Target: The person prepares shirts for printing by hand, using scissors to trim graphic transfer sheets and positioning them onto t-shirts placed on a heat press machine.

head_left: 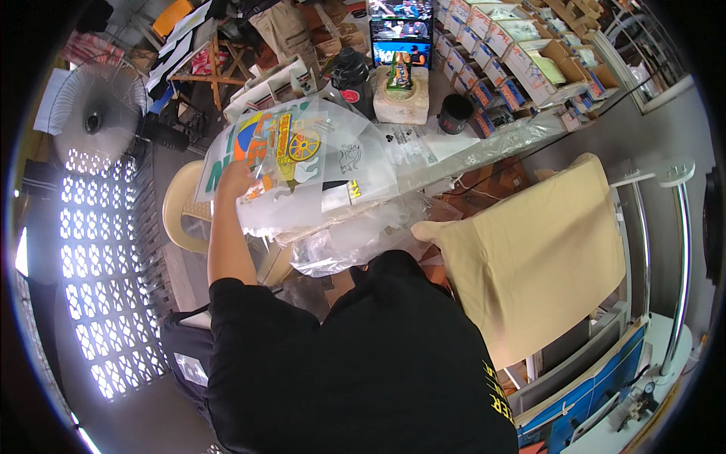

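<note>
Bright daylight pours through a pierced breeze-block wall (112, 284) on the left, with plain grey masonry (140, 412) below it. In front of its upper end is a wire-caged fan (92, 122), its blades blurred. A cream plastic chair (172, 212) stands nearby, and farther back are a wooden trestle (218, 79) and an orange chair back (172, 17). Reddish-brown flooring (503, 178) shows beneath the plastic-covered table edge (491, 157). Open cardboard bins (541, 64) rise in tiers at upper right, beside a lit screen (401, 30). A grey wall (673, 132) closes the right side, behind a chrome post (675, 280).
</note>
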Demonstrator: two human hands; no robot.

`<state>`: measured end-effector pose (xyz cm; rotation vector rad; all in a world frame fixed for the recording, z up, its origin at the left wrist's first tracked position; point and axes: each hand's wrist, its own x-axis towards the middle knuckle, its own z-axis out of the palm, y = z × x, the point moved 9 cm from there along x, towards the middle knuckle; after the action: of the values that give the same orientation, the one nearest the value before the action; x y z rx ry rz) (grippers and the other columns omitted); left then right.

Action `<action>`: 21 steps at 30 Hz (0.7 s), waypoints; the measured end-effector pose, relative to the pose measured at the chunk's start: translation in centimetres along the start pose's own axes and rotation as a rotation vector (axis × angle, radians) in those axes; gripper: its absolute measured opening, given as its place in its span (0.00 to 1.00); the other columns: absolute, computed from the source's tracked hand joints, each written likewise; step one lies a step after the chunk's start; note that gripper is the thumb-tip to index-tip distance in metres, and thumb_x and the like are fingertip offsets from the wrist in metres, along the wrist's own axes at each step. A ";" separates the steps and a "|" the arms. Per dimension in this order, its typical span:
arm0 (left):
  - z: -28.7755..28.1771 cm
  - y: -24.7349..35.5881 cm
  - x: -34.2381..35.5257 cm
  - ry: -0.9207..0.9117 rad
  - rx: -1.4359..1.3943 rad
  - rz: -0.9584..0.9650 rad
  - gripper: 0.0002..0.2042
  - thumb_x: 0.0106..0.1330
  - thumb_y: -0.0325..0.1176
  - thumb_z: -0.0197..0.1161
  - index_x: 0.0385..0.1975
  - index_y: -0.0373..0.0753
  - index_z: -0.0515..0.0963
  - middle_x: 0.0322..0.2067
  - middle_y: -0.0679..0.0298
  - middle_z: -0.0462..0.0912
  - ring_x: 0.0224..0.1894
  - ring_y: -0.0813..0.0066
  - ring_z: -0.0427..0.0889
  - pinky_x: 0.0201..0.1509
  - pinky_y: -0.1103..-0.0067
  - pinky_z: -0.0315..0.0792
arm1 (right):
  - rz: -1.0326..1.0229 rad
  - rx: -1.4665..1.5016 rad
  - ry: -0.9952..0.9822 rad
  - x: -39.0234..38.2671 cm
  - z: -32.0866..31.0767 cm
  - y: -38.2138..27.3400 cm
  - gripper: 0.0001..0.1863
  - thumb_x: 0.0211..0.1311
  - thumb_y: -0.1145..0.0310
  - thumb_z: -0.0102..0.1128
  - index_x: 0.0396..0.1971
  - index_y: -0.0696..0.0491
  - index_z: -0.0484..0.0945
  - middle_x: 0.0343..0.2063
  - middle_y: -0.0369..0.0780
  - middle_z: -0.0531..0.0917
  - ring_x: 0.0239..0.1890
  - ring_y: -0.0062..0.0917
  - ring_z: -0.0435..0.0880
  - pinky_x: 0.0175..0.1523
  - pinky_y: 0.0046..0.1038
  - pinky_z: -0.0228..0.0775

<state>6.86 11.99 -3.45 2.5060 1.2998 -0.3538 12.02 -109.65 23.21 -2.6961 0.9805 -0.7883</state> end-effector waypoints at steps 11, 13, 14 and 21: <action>-7.6 34.0 -13.4 -0.121 -0.842 0.865 0.07 0.67 0.28 0.62 0.41 0.33 0.78 0.33 0.68 0.82 0.36 0.82 0.79 0.42 0.82 0.73 | -0.188 0.894 -0.354 -10.2 9.0 -22.4 0.20 0.63 0.75 0.52 0.56 0.60 0.76 0.44 0.41 0.83 0.44 0.26 0.82 0.58 0.31 0.71; -3.7 41.8 -17.4 -0.214 -1.041 0.927 0.05 0.66 0.27 0.64 0.38 0.35 0.78 0.30 0.69 0.81 0.34 0.82 0.78 0.41 0.82 0.73 | -0.076 0.948 -0.568 -19.2 15.5 -29.3 0.22 0.58 0.83 0.55 0.55 0.57 0.77 0.41 0.43 0.84 0.43 0.28 0.85 0.48 0.27 0.77; -1.8 44.6 -20.0 -0.347 -1.158 0.865 0.05 0.66 0.28 0.64 0.38 0.36 0.78 0.30 0.68 0.81 0.34 0.84 0.78 0.41 0.83 0.73 | 0.041 1.072 -0.759 -23.0 18.1 -31.8 0.23 0.60 0.80 0.61 0.57 0.56 0.75 0.42 0.44 0.84 0.44 0.30 0.85 0.52 0.32 0.78; 9.0 50.7 -31.8 -1.189 -1.272 0.838 0.09 0.66 0.29 0.64 0.43 0.32 0.78 0.36 0.64 0.82 0.38 0.80 0.80 0.44 0.80 0.76 | 0.411 1.445 -0.825 -28.6 20.6 -35.2 0.28 0.53 0.74 0.73 0.55 0.56 0.73 0.34 0.39 0.82 0.36 0.23 0.83 0.43 0.24 0.76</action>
<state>30.03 -42.95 6.69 1.0916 -0.1318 -0.4532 23.87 -64.79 5.11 -1.2340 0.3865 -0.0824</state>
